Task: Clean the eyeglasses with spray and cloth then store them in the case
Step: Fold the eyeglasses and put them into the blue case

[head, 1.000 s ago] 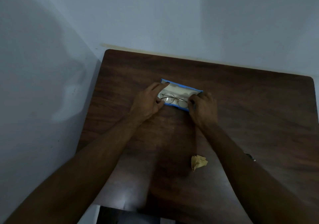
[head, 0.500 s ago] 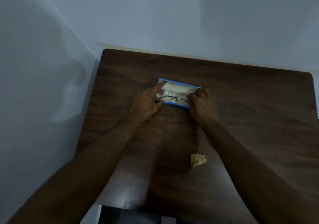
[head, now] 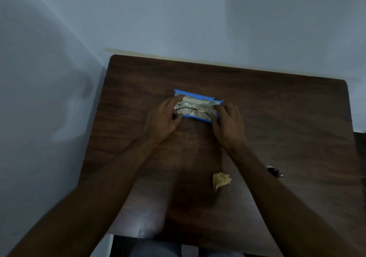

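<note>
An open blue case (head: 198,96) with a pale lining lies at the middle of the brown table (head: 287,118). Thin round-rimmed eyeglasses (head: 193,110) lie folded inside it. My left hand (head: 163,118) is at the case's left end; its forefinger reaches over the lining and its thumb and fingers pinch the left end of the frame. Over at the right end, my right hand (head: 227,124) curls its fingers over the frame's right end. A crumpled yellow cloth (head: 221,180) lies nearer me, between my forearms.
A small dark object (head: 274,172) shows beside my right forearm, partly hidden; I cannot tell what it is. Pale walls close in at the back and left of the table. The near table edge sits just above my lap.
Both hands stayed at the ends of the case with the eyeglasses lowered into it. My left fingers have spread a little. The dark object by my right forearm has come into view.
</note>
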Available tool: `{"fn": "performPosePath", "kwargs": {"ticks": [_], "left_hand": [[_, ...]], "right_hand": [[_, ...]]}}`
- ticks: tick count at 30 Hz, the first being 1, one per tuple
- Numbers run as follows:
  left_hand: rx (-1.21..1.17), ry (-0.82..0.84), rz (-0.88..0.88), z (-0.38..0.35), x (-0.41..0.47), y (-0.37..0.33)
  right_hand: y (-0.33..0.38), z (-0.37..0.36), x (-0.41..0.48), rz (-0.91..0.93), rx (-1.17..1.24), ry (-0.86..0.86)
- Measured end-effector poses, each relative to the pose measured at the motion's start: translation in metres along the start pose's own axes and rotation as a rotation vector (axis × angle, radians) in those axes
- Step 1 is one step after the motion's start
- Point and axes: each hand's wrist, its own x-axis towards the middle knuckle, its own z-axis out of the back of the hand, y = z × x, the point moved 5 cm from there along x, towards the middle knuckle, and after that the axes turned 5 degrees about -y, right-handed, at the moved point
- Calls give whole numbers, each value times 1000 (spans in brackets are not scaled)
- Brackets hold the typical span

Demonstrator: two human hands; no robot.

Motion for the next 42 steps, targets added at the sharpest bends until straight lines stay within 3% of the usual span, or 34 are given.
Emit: {"fn": "performPosePath", "kwargs": {"ticks": [5,11,19,22,25,29,32,36,42], "left_hand": [[-13,-12,17,0,-9,-2],[9,-26,43,2,-17,-3],[-100,-149,64,0,-64,-28],[-206,-128,158,-10,-97,-42],[-397,-72,320,-27,-133,-55],[-816,62,729,-52,-170,-66],[-983,121,908,-59,-179,-77],[-1109,83,983,-48,-169,-91],[-1070,19,799,-28,-146,-108]], "right_hand": [[6,19,-41,-120,181,-89],[5,25,-112,-312,237,93],[3,8,-168,-211,30,360],[0,2,-174,-212,12,407],[-2,9,-172,-294,174,305],[-1,24,-166,-582,666,177],[10,38,-157,-616,905,102],[22,59,-146,-546,970,46],[40,79,-140,-418,952,-21]]}}
